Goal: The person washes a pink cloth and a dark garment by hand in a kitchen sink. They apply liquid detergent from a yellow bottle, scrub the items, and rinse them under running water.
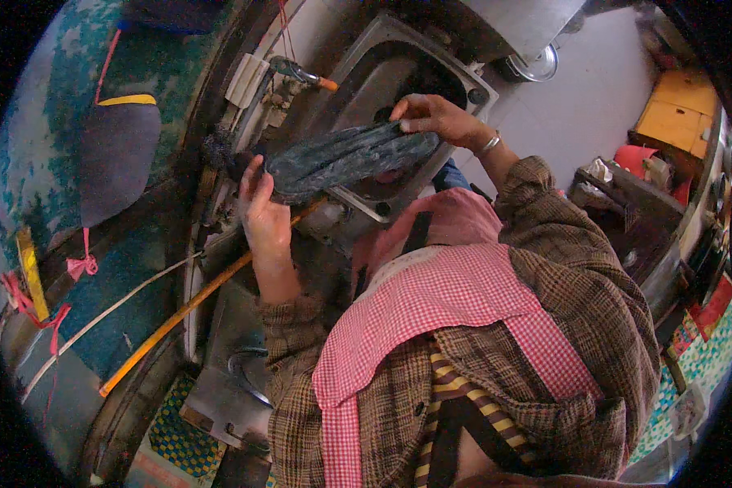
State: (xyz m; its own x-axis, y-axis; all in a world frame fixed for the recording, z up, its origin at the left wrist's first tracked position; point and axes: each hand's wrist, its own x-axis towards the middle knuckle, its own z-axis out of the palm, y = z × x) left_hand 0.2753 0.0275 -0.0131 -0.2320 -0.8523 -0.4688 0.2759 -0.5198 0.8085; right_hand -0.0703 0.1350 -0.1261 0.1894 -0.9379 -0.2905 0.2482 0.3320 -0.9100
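Note:
A dark grey-green cloth [354,160], apparently wet and gathered in long folds, is stretched between my two hands. My right hand [442,119] pinches its upper edge near the right end, and a silver bracelet [491,142] circles that wrist. At the other end, my left hand [267,204] holds the cloth with the fingers raised and the palm partly turned to view; its exact grip is partly hidden. Beneath the cloth lies a metal sink [366,73], whose basin is partly covered by it. Dark round openings show in the basin.
An orange-tipped metal fitting [305,76] projects beside the sink. An orange pole [177,317] slants past my left forearm. A lidded metal pot [534,64] stands on the pale floor [576,110]. Farther right are a yellow cabinet [674,116] and a cluttered dark box [628,207].

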